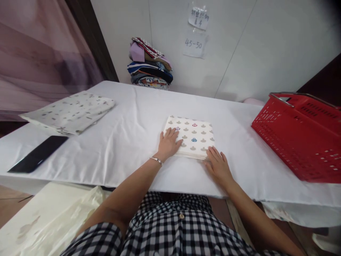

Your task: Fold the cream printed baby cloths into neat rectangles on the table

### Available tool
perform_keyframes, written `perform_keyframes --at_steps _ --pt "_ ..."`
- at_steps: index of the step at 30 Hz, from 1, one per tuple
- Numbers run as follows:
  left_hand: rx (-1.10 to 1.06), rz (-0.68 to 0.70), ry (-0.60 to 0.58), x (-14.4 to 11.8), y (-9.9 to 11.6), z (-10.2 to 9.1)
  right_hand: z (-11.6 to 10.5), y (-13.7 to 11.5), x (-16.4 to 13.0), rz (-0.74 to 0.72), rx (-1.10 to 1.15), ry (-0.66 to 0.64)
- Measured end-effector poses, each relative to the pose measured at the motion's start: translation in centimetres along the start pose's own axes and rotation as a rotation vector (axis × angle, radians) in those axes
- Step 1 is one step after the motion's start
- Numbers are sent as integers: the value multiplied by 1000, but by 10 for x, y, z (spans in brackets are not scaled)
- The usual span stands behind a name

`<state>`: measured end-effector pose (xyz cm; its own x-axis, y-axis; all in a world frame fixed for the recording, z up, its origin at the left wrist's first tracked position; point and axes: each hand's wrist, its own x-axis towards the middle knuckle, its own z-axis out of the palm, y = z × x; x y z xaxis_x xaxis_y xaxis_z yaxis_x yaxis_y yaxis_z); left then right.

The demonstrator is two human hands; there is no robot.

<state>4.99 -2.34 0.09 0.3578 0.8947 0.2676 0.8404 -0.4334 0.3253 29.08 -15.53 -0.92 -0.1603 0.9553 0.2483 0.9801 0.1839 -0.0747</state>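
Observation:
A folded white cloth (198, 133) printed with grey, red and blue mushroom-like shapes lies in a neat square on the white-covered table (149, 117). My left hand (169, 143) rests on its left part, fingers stretched out and thumb apart. At the lower right corner, my right hand (217, 164) touches the cloth with its fingertips, fingers extended and its palm near the tabletop. Several layers show along the cloth's front edge. Neither hand is wrapped round anything.
Another folded patterned cloth (74, 110) lies at the left, with a flat black object (39, 153) in front of it. A red plastic basket (306, 135) stands at the right. Behind the table is a pile of folded fabrics (150, 67) against the wall.

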Motion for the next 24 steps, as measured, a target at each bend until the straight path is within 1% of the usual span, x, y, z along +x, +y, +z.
perform_keyframes --at_steps 2,4,8,10,13,15,18,21,24 --pt "4 -2 -1 0 1 0 -4 -2 6 -1 19 5" --pt "11 2 4 -1 1 0 -10 -7 21 -1 51 19" --pt "19 0 3 -2 1 -1 -18 -14 68 -25 121 48" --pt "22 -3 5 -2 1 -1 -16 -13 91 -18 125 37" --pt "23 -6 12 -4 1 -1 -4 -7 113 58 96 -58" --pt "19 -8 10 -4 1 -1 6 -4 117 107 75 -117" --pt "-8 -26 -41 0 0 -3 15 -1 116 119 50 -133" --pt "-36 -57 -109 13 0 -7 15 -2 113 112 42 -127" --pt "-26 -75 -82 28 -2 -8 14 -2 112 109 43 -114"
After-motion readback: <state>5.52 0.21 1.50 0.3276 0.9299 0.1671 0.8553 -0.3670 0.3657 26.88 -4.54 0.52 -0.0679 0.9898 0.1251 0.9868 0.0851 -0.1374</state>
